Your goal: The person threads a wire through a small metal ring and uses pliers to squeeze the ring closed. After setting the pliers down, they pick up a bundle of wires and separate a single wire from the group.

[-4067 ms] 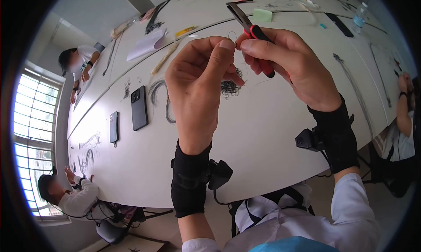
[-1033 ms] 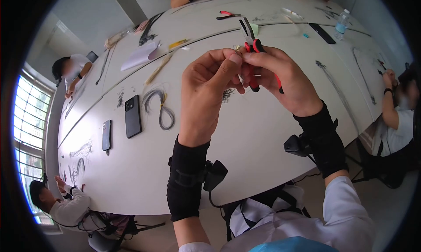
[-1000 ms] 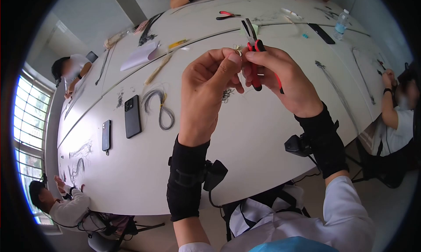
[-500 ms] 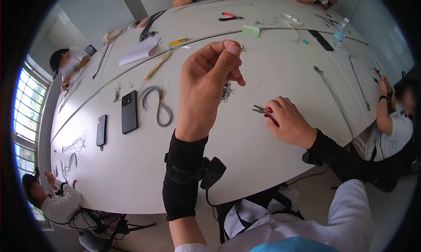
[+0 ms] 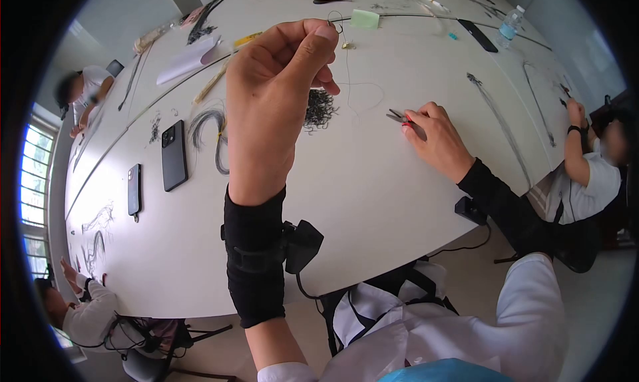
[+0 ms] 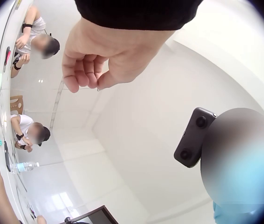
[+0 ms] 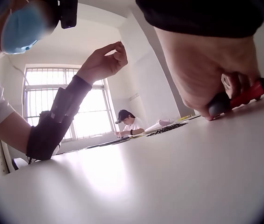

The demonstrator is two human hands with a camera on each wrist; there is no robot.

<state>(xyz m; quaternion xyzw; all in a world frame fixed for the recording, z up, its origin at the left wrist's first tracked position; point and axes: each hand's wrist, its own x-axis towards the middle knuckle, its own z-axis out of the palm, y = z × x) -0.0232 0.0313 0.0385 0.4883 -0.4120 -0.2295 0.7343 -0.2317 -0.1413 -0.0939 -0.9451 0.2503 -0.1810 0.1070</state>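
The white table [image 5: 359, 215] carries the layout. Above it, the left hand [image 5: 276, 82] is raised, thumb and forefinger pinching a thin line [image 5: 347, 69]; the right hand [image 5: 442, 139], low over the right half, inward from the front edge, grips pliers [image 5: 399, 118]. Only the head view shows the pliers' tips; the right wrist view adds red-and-black handles [image 7: 248, 94] beneath the palm. Their long axis runs roughly crosswise, tips toward the table's left edge and slightly away from the front edge. A heap of dark pieces [image 5: 321, 112] lies between the hands. The line, unresolved in the left wrist view, trails frontward; a small dark hook [image 5: 341, 28] shows beside the thumb.
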